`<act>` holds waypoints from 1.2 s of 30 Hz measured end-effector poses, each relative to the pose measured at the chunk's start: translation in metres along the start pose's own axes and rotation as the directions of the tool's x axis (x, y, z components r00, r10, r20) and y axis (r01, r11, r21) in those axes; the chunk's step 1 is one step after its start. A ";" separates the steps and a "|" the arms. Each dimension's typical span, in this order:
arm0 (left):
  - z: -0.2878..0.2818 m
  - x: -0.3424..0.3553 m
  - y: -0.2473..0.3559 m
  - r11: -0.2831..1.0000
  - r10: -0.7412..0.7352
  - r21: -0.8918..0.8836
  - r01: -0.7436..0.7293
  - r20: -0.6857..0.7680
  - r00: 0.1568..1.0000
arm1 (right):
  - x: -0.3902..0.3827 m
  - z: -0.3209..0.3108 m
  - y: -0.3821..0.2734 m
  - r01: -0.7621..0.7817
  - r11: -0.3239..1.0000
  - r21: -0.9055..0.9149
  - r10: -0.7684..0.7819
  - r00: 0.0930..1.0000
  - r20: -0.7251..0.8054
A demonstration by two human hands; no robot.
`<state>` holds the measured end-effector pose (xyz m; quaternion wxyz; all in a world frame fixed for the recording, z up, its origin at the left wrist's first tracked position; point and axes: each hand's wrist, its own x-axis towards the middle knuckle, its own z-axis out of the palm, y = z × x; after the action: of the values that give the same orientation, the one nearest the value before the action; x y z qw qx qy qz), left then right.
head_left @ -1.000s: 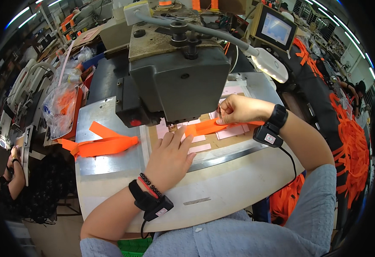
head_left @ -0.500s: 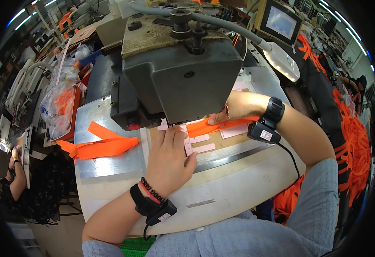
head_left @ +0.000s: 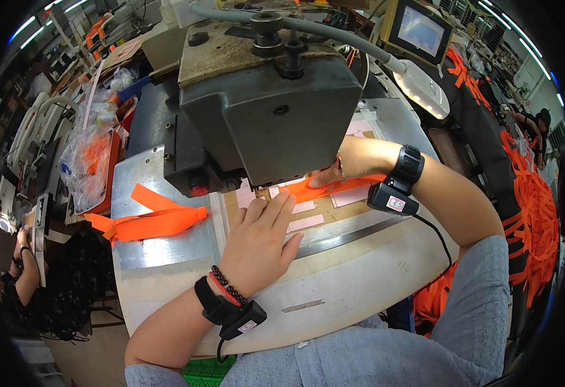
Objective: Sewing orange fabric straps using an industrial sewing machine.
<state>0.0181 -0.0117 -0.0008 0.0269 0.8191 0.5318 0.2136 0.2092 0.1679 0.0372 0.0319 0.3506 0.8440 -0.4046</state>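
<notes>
An orange fabric strip (head_left: pixel 353 186) lies across a brown template board (head_left: pixel 329 225) with pink pieces (head_left: pixel 306 222), below the dark sewing machine head (head_left: pixel 276 122). My left hand (head_left: pixel 256 242) rests palm down at the board's left part, fingers stretched out and tips at the strip's left end. My right hand (head_left: pixel 360 158) reaches round the machine head's right side. Its thumb presses on the strip; the other fingers are hidden by the machine head and the hand itself. To the left, a folded bundle of orange strips (head_left: pixel 160 222) lies on the metal plate (head_left: pixel 147 253).
A lit lamp (head_left: pixel 422 90) on a grey gooseneck hangs at the right, below a screen (head_left: pixel 418 31). Orange strips (head_left: pixel 527 213) pile up at far right. A red bin (head_left: pixel 109 169) with plastic bags stands left. Another person's hand (head_left: pixel 22 237) works at far left.
My left hand's fingers have shifted slightly right, onto the strip's left end. The strip's left end has moved a little, baring more of the board. My right hand has moved slightly left.
</notes>
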 end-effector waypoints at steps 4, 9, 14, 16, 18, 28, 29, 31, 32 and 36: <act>-0.001 0.000 0.001 0.998 0.013 0.063 -0.015 0.019 1.000 | -0.004 0.002 -0.005 -0.015 0.999 -0.050 0.014 1.000 -0.007; -0.001 0.001 -0.003 0.997 0.017 0.079 -0.018 0.011 1.000 | -0.011 0.002 -0.005 0.015 0.983 -0.181 -0.023 0.999 -0.040; 0.000 0.001 -0.001 0.997 0.030 0.077 -0.028 -0.014 0.999 | -0.056 -0.045 0.041 -0.145 0.987 0.072 0.136 0.984 0.118; 0.001 0.000 0.000 0.997 0.026 0.078 -0.025 -0.012 1.000 | -0.084 -0.066 0.068 -0.199 0.978 0.062 0.194 0.978 0.076; 0.001 0.001 0.001 0.996 0.033 0.085 -0.032 -0.004 0.999 | -0.114 -0.078 0.109 -0.208 0.969 0.136 0.209 0.978 0.010; -0.003 0.007 0.006 0.997 0.011 0.074 -0.015 0.050 0.999 | -0.201 -0.105 0.243 -0.179 0.938 0.296 0.279 0.897 -0.343; -0.005 0.007 0.007 0.997 0.009 0.078 -0.013 0.055 0.998 | -0.207 -0.103 0.247 -0.184 0.945 0.270 0.285 0.867 -0.409; -0.001 0.005 0.005 0.994 0.031 0.106 -0.036 0.050 0.998 | -0.226 -0.091 0.257 -0.192 0.969 0.153 0.246 0.739 -0.627; 0.000 0.005 0.003 0.992 0.044 0.117 -0.050 0.051 0.998 | -0.241 -0.084 0.258 -0.223 0.963 0.152 0.265 0.668 -0.696; 0.001 0.005 0.005 0.993 0.035 0.112 -0.043 0.072 0.997 | -0.313 -0.046 0.221 -0.229 0.909 0.349 0.414 0.602 -0.683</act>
<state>0.0249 -0.0095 0.0013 -0.0054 0.8366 0.5256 0.1545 0.5916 0.1177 0.0272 -0.2825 0.6326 0.6528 -0.3062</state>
